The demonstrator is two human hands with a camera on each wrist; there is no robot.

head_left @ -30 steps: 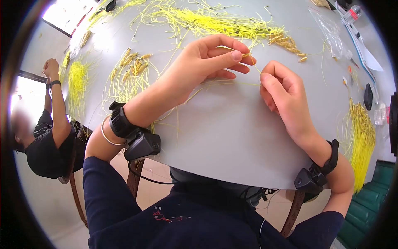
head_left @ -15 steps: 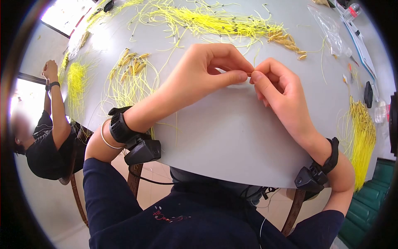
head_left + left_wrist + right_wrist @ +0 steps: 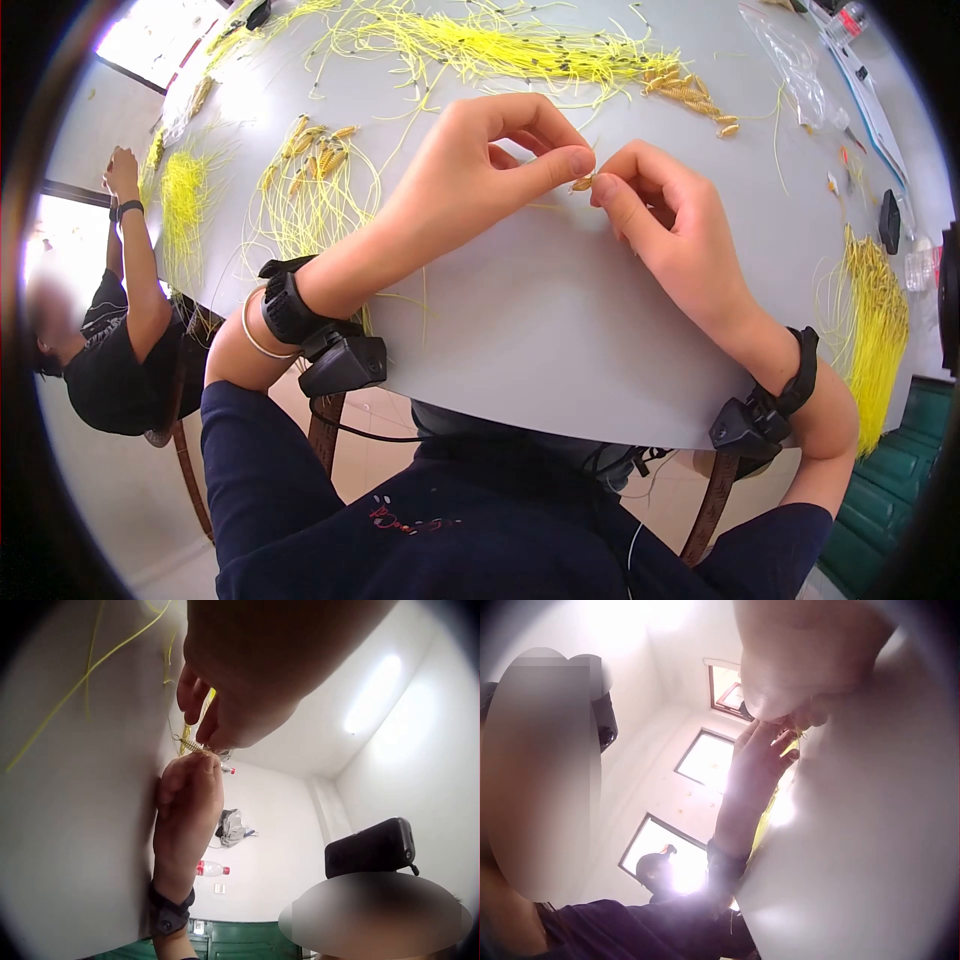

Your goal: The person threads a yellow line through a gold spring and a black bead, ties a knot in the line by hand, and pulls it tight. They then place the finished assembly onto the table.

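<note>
Right up in the upper middle of the head view, there's the coil [image 3: 582, 185], small and golden, caught where the two hands meet above the grey desk [image 3: 500, 340]! The left hand [image 3: 490, 165] comes in from the left, thumb and forefinger closed in a pinch at the coil's upper side. The right hand [image 3: 680, 225] meets it from the other side, bent fingers and thumb pinching at the near end, and one end of the coil pokes out below the left thumb.

Over to the left wrist view: the coil's windings show between the hands, a tiny loop at its free end. What's under the fingertips, though? Covered, so the exact grip points can't be read. In the right wrist view, glare and the near hand hide the coil, and the fingertips blur together.

Around them, yellow strands [image 3: 480, 42] sprawl across the top of the frame, loose coils [image 3: 322, 160] sit at upper left, and a yellow bundle [image 3: 878, 350] runs down the right, its ends too fine to separate.
</note>
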